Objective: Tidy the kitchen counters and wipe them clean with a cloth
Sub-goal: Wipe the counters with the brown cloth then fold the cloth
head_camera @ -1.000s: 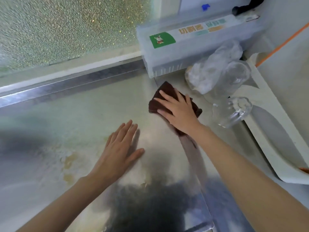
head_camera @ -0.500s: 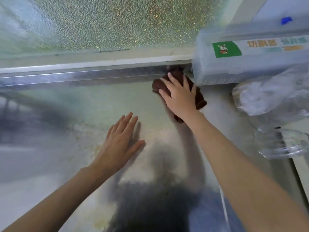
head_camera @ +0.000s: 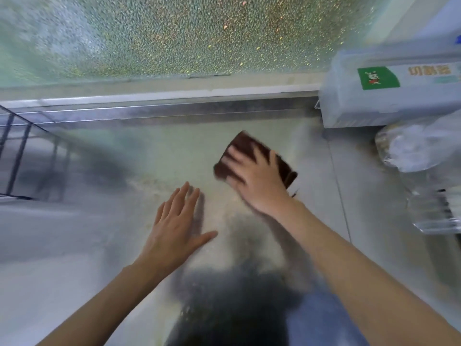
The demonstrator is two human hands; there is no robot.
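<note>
Cloth [head_camera: 252,148], brown, mid-counter [head_camera: 74,245] under my flat-fingered right hand [head_camera: 257,181], left hand [head_camera: 174,228] spread flat nearby; risk: wide stroke right knocks plastic-wrapped bundle [head_camera: 419,148].

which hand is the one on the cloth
The right hand: it presses flat on the dark brown cloth. The left hand rests flat on the bare steel counter, touching no cloth.

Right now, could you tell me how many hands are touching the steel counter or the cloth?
2. The left hand rests flat on the counter; the right hand presses the brown cloth further back. None seems hidden.
</note>
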